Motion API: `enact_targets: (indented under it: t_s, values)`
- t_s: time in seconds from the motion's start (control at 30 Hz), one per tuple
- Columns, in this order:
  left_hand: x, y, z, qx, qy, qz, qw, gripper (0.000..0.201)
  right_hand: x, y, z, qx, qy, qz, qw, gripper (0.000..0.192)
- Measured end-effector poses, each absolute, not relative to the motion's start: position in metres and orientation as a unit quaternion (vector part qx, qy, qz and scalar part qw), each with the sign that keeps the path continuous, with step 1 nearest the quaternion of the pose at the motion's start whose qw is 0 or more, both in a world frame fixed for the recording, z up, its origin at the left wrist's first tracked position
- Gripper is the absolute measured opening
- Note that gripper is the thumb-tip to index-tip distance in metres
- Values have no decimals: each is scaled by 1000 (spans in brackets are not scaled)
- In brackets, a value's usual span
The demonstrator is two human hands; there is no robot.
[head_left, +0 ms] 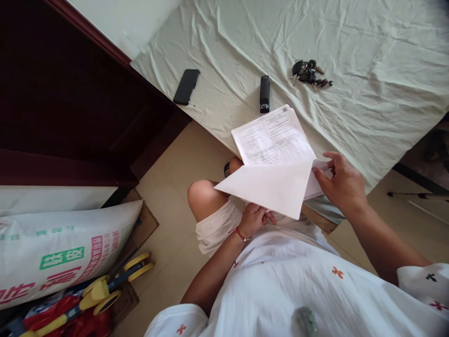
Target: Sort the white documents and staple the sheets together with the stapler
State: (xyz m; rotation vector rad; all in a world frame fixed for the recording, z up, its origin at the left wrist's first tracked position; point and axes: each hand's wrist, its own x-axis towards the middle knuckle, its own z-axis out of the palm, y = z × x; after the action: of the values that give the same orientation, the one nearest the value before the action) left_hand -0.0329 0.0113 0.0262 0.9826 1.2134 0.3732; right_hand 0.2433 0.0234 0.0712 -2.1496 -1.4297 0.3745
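A stack of printed papers (277, 140) lies at the table's near edge, partly beyond it and over my lap. One white sheet (271, 185) is folded back toward me, its blank side up, covering the lower part of the stack. My left hand (253, 220), with a red cord on the wrist, is closed at the folded sheet's lower edge; some fingers are hidden beneath it. At the right edge of the stack, my right hand (342, 180) has its thumb and bent fingers around the paper. Just beyond the stack lies a black stapler (264, 93).
On the cloth-covered table (228, 61) are a black phone (186, 86) to the left and a bunch of keys (308, 72) to the right. Dark wooden furniture (70, 93) borders the left side. Below it are a large printed sack (66, 248) and a yellow-wheeled toy (96, 292).
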Motion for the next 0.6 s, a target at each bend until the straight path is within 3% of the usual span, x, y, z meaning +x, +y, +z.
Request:
enact_targets:
  t_s: [0.2, 0.43, 0.6]
  values:
    - [-32, 15, 33, 419, 510, 170, 732, 66, 249, 51, 81, -760, -607, 111, 202, 34]
    - [-37, 15, 36, 424, 501, 159, 738, 66, 249, 105, 96, -777, -577, 179, 181, 33]
    - [-41, 12, 31, 421, 489, 146, 750, 68, 247, 123, 87, -799, -561, 163, 141, 34]
